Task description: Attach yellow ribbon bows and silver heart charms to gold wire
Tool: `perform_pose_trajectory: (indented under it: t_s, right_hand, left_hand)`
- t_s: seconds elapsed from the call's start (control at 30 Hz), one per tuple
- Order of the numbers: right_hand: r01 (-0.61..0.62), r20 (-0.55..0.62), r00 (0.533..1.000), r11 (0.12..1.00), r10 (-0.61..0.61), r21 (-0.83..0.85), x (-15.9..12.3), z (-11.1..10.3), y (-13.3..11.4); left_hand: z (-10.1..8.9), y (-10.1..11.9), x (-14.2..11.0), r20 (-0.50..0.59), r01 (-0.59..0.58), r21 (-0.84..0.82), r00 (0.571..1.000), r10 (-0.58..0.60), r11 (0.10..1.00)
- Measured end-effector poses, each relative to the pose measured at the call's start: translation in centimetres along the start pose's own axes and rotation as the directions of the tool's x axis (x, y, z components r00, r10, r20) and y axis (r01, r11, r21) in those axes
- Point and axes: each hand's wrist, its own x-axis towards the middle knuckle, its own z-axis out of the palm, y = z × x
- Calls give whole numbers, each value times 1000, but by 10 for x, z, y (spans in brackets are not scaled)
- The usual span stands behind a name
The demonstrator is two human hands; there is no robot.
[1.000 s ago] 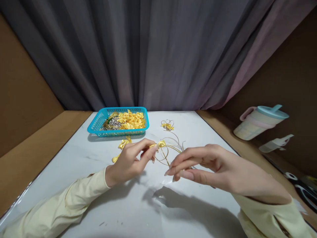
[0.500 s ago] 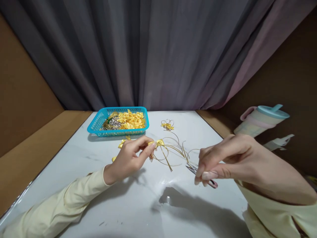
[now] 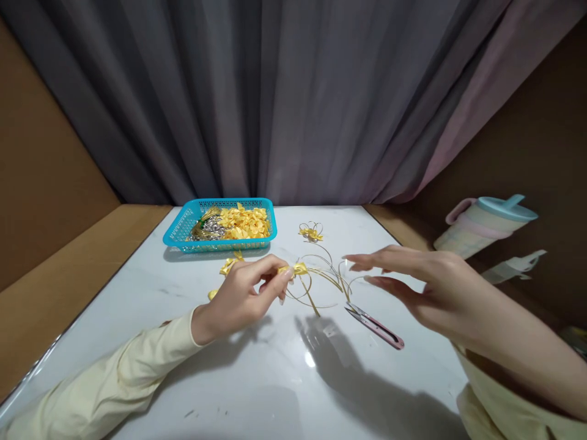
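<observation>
- While the left hand (image 3: 241,296) pinches it between thumb and fingertips, a yellow ribbon bow (image 3: 300,269) sits above the middle of the white table (image 3: 257,391).
- Thin gold cords (image 3: 312,300) trail from the bow toward the right, some straight, some curling; which of them touch the tabletop I cannot tell.
- The right hand (image 3: 426,281) is open and holds nothing, thumb and fingers apart, its tips near the curling cord ends.
- Below that hand lie pink-handled thread snips (image 3: 376,327), their blades apart and pointing at the cords.
- Just behind the left hand rest more yellow bows (image 3: 232,263), partly hidden by it.
- Farther back, a small yellow piece with wiry loops (image 3: 312,233) lies by itself.
- To its left stands a blue basket (image 3: 220,247) holding a heap of yellow bows beside a silvery and gold bundle.
- Off to the right are a lidded cup (image 3: 481,226) and a whitish bottle (image 3: 513,267).
- Grey curtain (image 3: 312,104) hangs behind everything.
</observation>
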Motion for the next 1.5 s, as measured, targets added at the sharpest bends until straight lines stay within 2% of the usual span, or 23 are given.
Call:
perform_pose_trajectory:
  t_s: [0.1, 0.23, 0.4, 0.57, 0.7, 0.8, 0.87, 0.93, 1.0, 1.03, 1.1, 1.2, 1.27, 1.4, 1.5]
  right_hand:
    - [93, -88, 992, 995, -94, -24, 4, 17, -13]
    - [207, -222, 947, 969, -233, -137, 9, 43, -27]
    - [237, -204, 933, 934, -295, -267, 11, 66, -25]
    - [212, -195, 932, 894, -307, -396, 10, 76, -24]
    - [231, -146, 925, 825, -351, -516, 9, 84, -22]
    - [212, -182, 915, 812, -361, -544, 11, 86, -20]
    - [193, -215, 920, 855, -328, -482, 12, 83, -19]
    - [160, -204, 952, 939, -228, -304, 14, 77, -16]
    - [65, -117, 991, 997, -70, -46, 17, 69, -13]
    - [-8, -51, 999, 997, 12, 77, 19, 65, -11]
    - [-167, 108, 984, 944, 141, 286, 22, 58, -6]
    - [-315, 300, 937, 804, 179, 504, 28, 54, 0]
    - [-325, 313, 933, 786, 176, 526, 29, 55, 4]
    - [-213, 187, 969, 929, 161, 302, 25, 66, 5]
    - [-145, 142, 983, 969, 118, 202, 23, 72, 2]
  left_hand:
    - [-1, 7, -1, 50, 50, -5, 997, -50, 999]
    - [0, 10, -2, 90, 111, -42, 990, -107, 993]
    - [-1, 9, -3, 128, 140, -73, 983, -130, 987]
    - [1, 10, -3, 139, 173, -30, 976, -167, 985]
    - [3, 11, -1, 178, 254, -55, 954, -241, 966]
    - [2, 11, 1, 206, 310, -82, 935, -288, 947]
    - [0, 11, 2, 242, 351, -96, 916, -320, 932]
    - [-1, 11, 4, 285, 394, -103, 891, -353, 913]
    - [-2, 10, 5, 325, 427, -100, 868, -377, 899]
    - [-2, 10, 6, 340, 437, -98, 859, -383, 894]
    - [-2, 8, 7, 364, 446, -91, 847, -387, 890]
    - [-2, 7, 8, 376, 446, -72, 841, -390, 892]
    - [-2, 6, 9, 370, 444, -61, 842, -393, 894]
    - [-3, 5, 9, 382, 456, -67, 834, -399, 888]
    - [-3, 3, 9, 402, 462, -71, 825, -398, 884]
